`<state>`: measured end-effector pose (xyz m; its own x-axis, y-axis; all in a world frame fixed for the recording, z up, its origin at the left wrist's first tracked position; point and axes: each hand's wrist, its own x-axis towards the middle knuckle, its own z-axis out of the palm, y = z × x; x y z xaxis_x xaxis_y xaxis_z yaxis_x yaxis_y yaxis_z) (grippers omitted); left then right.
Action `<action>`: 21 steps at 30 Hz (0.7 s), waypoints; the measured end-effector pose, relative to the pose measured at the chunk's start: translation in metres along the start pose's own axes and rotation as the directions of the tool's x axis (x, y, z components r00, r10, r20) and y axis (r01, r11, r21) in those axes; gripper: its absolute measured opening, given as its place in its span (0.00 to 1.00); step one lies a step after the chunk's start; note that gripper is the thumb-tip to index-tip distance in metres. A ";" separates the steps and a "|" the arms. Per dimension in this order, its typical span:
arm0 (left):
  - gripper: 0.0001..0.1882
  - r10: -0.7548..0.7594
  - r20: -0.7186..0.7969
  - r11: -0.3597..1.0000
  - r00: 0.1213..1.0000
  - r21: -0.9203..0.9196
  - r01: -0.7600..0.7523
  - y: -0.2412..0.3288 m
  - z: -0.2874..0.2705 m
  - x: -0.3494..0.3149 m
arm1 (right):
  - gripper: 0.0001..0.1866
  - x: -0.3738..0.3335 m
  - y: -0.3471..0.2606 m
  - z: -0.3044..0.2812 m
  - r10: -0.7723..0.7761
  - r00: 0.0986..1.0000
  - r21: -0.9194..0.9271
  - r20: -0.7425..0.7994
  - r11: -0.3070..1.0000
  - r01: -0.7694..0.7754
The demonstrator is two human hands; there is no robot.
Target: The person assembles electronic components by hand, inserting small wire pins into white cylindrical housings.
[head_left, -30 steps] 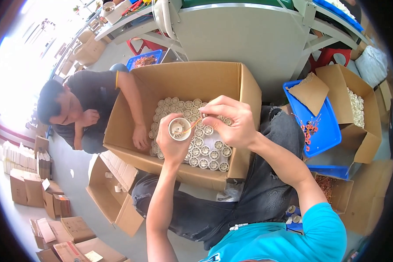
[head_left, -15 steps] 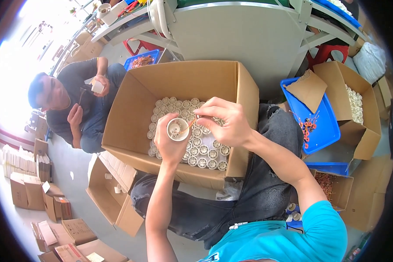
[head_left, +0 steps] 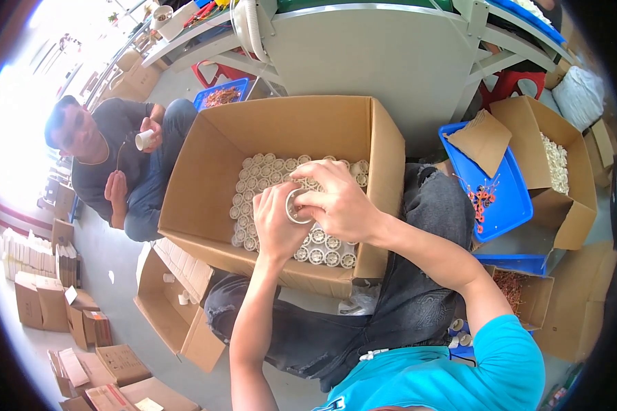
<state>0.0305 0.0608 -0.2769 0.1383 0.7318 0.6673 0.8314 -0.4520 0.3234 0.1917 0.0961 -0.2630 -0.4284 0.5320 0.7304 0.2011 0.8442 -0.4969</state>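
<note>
The left hand point(head_left: 276, 225) wraps around a white cup point(head_left: 293, 211) above the open cardboard box point(head_left: 274, 123); the right hand point(head_left: 344, 205), at the cup's three o'clock, bends its fingers over the mouth. Half a second ago those fingers pinched an orange wire towards two o'clock, clear of the rim; now whether they grip anything is hidden.
</note>
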 end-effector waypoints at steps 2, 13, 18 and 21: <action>0.24 -0.047 0.054 0.998 0.997 -0.049 0.049 0.003 -0.002 0.000 | 0.09 0.000 0.000 0.000 0.014 1.000 -0.011 0.021 1.000 -0.014; 0.23 -0.152 0.109 0.934 0.982 -0.308 0.179 0.006 0.001 -0.001 | 0.08 0.001 -0.008 -0.003 0.180 0.980 0.030 0.081 0.983 -0.183; 0.23 -0.172 0.162 0.916 0.972 -0.337 0.218 0.010 0.000 -0.002 | 0.08 0.001 -0.007 -0.007 0.237 0.960 0.087 0.148 0.964 -0.251; 0.22 -0.187 0.157 0.910 0.970 -0.343 0.231 0.010 0.001 -0.001 | 0.08 0.000 -0.006 -0.008 0.302 0.934 0.100 0.188 0.941 -0.324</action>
<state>0.0394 0.0556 -0.2747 0.0629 0.8744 0.4811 0.6040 -0.4171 0.6792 0.1971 0.0920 -0.2564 -0.5054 0.7398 0.4442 0.2403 0.6150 -0.7510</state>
